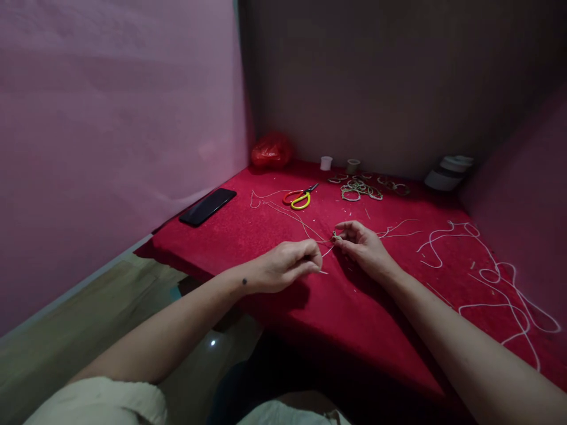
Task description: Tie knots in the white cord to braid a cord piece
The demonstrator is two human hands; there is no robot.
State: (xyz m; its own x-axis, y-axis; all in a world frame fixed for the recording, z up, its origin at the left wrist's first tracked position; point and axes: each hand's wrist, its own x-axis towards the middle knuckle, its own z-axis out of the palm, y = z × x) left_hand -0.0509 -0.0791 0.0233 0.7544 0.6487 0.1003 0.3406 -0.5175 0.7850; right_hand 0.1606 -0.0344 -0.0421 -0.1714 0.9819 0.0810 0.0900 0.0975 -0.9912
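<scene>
Red-covered table, black phone, scissors, knotted rings, red bag, loose pale cords

Pink left wall, dark back wall, red-covered table, shiny floor

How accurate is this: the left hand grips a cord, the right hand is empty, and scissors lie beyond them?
The right hand isn't empty: the head view shows it pinching a small greenish piece. The rest stands.

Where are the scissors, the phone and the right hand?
Scissors (pixel 306 193), head view: near the pivot.
Phone (pixel 208 207), head view: its dark upper face.
Right hand (pixel 367 248), head view: back of the hand.
</scene>
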